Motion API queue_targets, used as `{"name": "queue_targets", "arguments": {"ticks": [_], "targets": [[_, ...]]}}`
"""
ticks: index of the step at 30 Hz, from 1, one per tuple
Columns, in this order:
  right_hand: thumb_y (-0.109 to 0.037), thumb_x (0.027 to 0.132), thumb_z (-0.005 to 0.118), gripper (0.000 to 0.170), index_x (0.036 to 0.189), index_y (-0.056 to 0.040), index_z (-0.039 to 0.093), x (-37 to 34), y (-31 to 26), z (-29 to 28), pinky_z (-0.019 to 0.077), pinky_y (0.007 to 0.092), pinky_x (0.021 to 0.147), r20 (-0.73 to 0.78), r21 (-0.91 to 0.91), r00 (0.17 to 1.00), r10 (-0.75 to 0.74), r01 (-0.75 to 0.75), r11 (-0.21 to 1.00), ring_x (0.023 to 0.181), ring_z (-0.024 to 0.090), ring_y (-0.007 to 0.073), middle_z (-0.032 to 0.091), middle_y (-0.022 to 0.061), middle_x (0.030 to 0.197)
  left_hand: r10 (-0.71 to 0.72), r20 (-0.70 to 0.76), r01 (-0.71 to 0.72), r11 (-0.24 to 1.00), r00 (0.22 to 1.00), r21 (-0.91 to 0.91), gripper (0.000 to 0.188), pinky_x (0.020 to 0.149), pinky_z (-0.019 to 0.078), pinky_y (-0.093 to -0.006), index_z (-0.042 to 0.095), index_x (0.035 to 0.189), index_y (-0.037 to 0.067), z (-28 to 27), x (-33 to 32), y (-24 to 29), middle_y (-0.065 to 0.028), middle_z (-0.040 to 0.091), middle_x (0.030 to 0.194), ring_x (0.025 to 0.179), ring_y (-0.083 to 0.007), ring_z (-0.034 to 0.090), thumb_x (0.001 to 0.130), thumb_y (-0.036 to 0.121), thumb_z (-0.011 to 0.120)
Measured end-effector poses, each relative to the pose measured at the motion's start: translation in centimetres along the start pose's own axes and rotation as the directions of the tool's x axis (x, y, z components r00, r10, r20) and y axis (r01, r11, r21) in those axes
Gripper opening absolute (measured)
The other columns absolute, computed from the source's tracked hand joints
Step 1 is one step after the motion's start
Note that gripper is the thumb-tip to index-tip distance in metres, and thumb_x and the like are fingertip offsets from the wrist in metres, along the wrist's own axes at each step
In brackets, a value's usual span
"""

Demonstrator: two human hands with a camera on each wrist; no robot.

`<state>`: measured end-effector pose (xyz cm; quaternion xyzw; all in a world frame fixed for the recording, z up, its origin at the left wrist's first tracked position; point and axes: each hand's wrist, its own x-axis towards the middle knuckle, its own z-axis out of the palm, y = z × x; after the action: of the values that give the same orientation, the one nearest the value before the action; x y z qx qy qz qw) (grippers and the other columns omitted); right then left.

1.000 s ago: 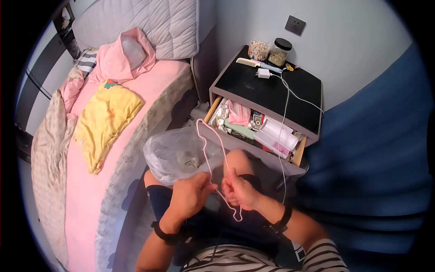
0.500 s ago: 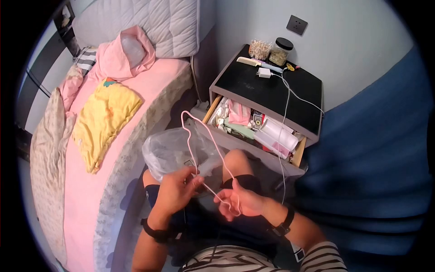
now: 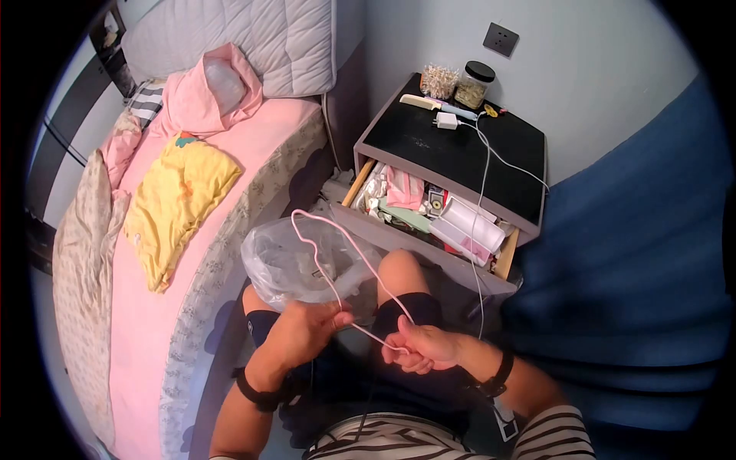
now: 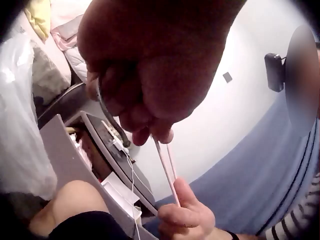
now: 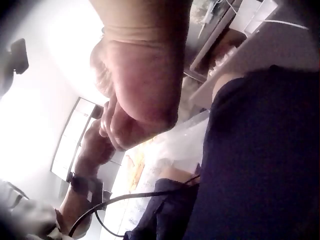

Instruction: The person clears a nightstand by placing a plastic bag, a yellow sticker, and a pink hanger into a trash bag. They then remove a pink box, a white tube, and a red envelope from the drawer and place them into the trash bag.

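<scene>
A pink wire clothes hanger [image 3: 375, 271] is held out over the lap, its notched far end reaching over a clear plastic bag [image 3: 264, 264]. My left hand [image 3: 307, 331] grips its long side near the middle. At the near end, the curled fingers of my right hand [image 3: 425, 349] hold the wire, thumb along it. In the left wrist view, a dark curved hook [image 4: 111, 121] shows beside the left fingers, and the pink wire runs down to the right hand [image 4: 187, 215]. The right wrist view shows mostly the back of the right hand [image 5: 142, 95], which hides the wire.
Ahead, a black-topped nightstand [image 3: 460, 165] has its cluttered drawer [image 3: 354, 185] pulled out. A white charging cable [image 3: 481, 207] hangs across it. On the left is a bed with a yellow cloth [image 3: 180, 203]; a blue curtain [image 3: 629, 253] hangs at the right.
The hanger's far end has swung left and the hands have moved further apart. My right fingers loosened half a second ago, and now curl round the near end again, lower and further right.
</scene>
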<state>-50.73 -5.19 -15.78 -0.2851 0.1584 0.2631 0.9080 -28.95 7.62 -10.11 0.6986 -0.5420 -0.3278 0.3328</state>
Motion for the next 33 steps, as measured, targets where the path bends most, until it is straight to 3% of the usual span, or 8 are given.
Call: {"name": "queue_targets", "arguments": {"ticks": [5,7,11,15,18,21,27,33], "targets": [[-0.065,0.090,0.023,0.065,0.099,-0.0068,0.050,-0.3,0.0,-0.8,0.0252,0.0190,0.042,0.022,-0.001,0.998,-0.067,0.067,0.998,0.046,0.029,0.0057,0.036,-0.0040,0.059,0.016,-0.038,-0.016,1.000,0.999,0.011,0.018,0.058,0.0462,-0.0320,0.065,0.095,0.003,0.3,-0.1,0.3,-0.0174,0.059,0.067,0.061,-0.0265,0.061,0.086,0.018,0.062],[-0.056,0.094,0.029,0.054,0.102,-0.0071,0.050,-0.2,-0.3,0.0,0.0311,0.0202,0.044,-0.211,-0.113,0.953,-0.218,0.198,0.974,0.049,0.038,0.0075,0.044,-0.0014,0.062,-0.058,-0.050,0.056,0.997,0.997,-0.054,0.021,0.059,0.0472,-0.0298,0.062,0.100,0.000,-0.3,0.1,1.0,-0.0143,0.061,0.069,0.063,-0.0202,0.062,0.087,0.016,0.061],[-0.042,0.096,0.042,0.037,0.107,-0.0084,0.051,-0.2,-0.5,-1.0,0.0403,0.0194,0.050,-0.433,-0.205,0.786,-0.442,0.391,0.897,0.059,0.053,0.0091,0.056,0.0002,0.074,-0.193,-0.075,0.148,0.906,0.978,-0.397,0.029,0.061,0.0490,-0.0249,0.055,0.112,-0.003,-0.7,0.5,1.0,-0.0072,0.064,0.079,0.067,-0.0107,0.060,0.089,0.014,0.059],[-0.032,0.097,0.045,0.027,0.100,-0.0070,0.054,-1.7,-1.8,-3.0,0.0374,0.0206,0.045,-0.499,-0.156,0.623,-0.602,0.619,0.770,0.053,0.048,0.0110,0.056,0.0039,0.071,-0.156,-0.080,0.118,0.926,0.984,-0.359,0.032,0.065,0.0501,-0.0242,0.052,0.118,-0.002,-0.5,1.1,-0.2,-0.0069,0.063,0.093,0.076,-0.0114,0.060,0.089,0.009,0.058],[-0.029,0.094,0.050,0.022,0.093,-0.0082,0.057,-4.7,-4.6,-4.2,0.0292,0.0200,0.041,-0.629,-0.202,0.387,-0.674,0.756,0.623,0.051,0.042,0.0086,0.055,0.0023,0.070,-0.060,-0.261,0.008,0.981,0.963,-0.195,0.034,0.073,0.0496,-0.0269,0.052,0.119,-0.001,-1.8,1.1,-0.9,-0.0067,0.062,0.098,0.084,-0.0137,0.059,0.086,0.007,0.058],[-0.032,0.097,0.043,0.024,0.097,-0.0107,0.055,-7.7,-7.6,-5.6,0.0268,0.0181,0.044,-0.777,-0.302,0.175,-0.605,0.739,0.602,0.049,0.036,0.0048,0.052,-0.0012,0.067,-0.216,-0.407,0.068,0.935,0.888,-0.348,0.041,0.084,0.0449,-0.0296,0.049,0.124,0.002,-3.1,0.6,-4.7,-0.0089,0.057,0.114,0.104,-0.0172,0.053,0.084,0.005,0.058],[-0.033,0.096,0.045,0.025,0.099,-0.0110,0.056,-9.7,-11.4,-10.5,0.0275,0.0184,0.044,-0.782,-0.310,0.172,-0.599,0.727,0.613,0.049,0.038,0.0058,0.053,-0.0006,0.067,-0.348,-0.676,0.112,0.923,0.649,-0.368,0.052,0.095,0.0384,-0.0332,0.037,0.134,0.002,-4.5,-0.4,-11.3,-0.0134,0.043,0.132,0.115,-0.0235,0.044,0.086,0.008,0.056],[-0.031,0.096,0.046,0.022,0.101,-0.0126,0.057,-11.1,-16.2,-14.3,0.0349,0.0171,0.041,-0.775,-0.274,0.109,-0.622,0.829,0.487,0.049,0.045,0.0041,0.057,-0.0013,0.068,-0.445,-0.634,0.179,0.880,0.632,-0.439,0.055,0.098,0.0358,-0.0345,0.031,0.138,0.003,-3.5,-0.9,-15.2,-0.0165,0.040,0.133,0.118,-0.0238,0.042,0.088,0.011,0.053]]}}
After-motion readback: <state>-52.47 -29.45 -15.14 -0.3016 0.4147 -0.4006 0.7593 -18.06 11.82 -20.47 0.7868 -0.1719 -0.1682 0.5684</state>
